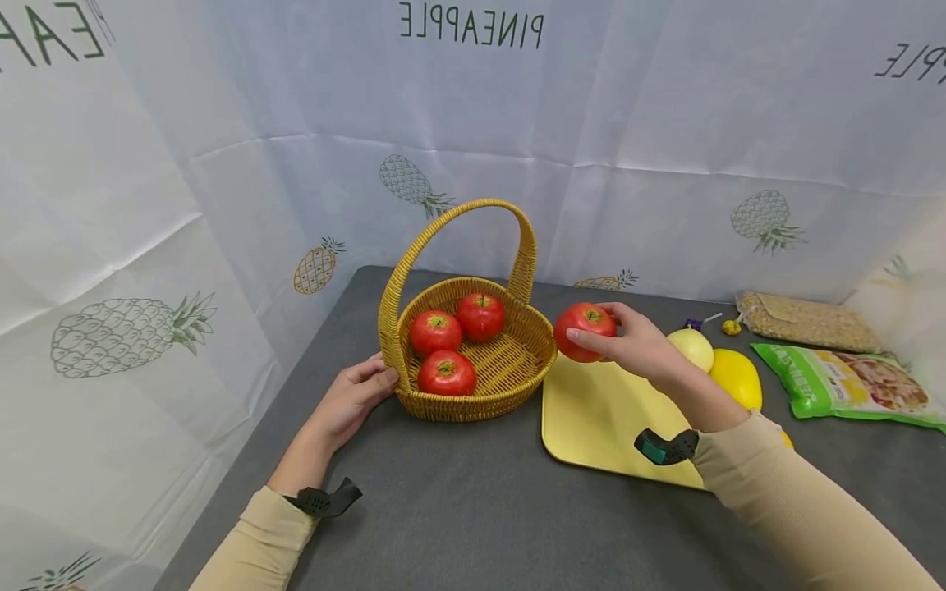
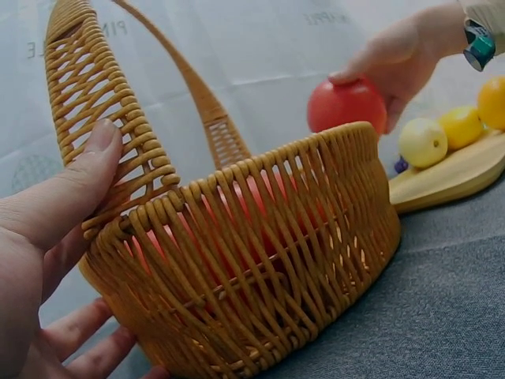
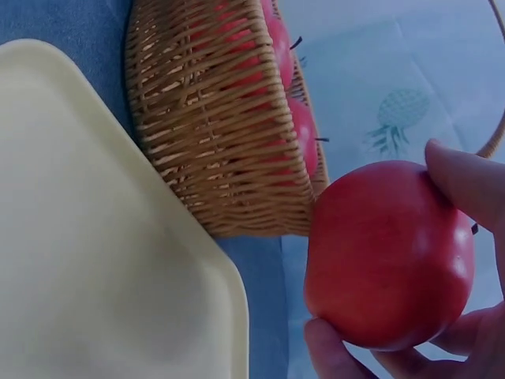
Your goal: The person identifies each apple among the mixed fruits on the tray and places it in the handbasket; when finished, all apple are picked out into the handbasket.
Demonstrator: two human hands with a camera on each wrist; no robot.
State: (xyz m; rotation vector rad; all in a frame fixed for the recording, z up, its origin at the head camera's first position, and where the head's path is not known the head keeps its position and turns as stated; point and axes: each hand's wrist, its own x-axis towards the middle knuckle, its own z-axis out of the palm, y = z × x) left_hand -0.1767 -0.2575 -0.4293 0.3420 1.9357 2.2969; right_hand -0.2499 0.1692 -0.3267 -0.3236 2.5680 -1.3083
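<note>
A wicker basket [image 1: 510,369] with a tall arched handle stands on the dark table, three red apples [image 1: 447,373] grouped toward its left side. My left hand [image 1: 360,400] grips the basket's left end; in the left wrist view its thumb [image 2: 99,150] lies against the foot of the handle and the fingers spread along the wicker side. In my right hand [image 1: 639,341], another red apple [image 1: 584,331] is pinched between thumb and fingers. That apple [image 3: 387,257] is held close by the basket's right rim, above the back of a yellow tray [image 1: 606,419].
Right of the tray are a pale round fruit [image 1: 692,349] and a yellow fruit [image 1: 737,379], partly behind the right arm. Farther right lie a green food packet [image 1: 850,386] and a bag of grains [image 1: 809,320], with a small yellow-wrapped piece [image 1: 731,327] nearby. A pineapple-print curtain [image 1: 473,107] hangs behind.
</note>
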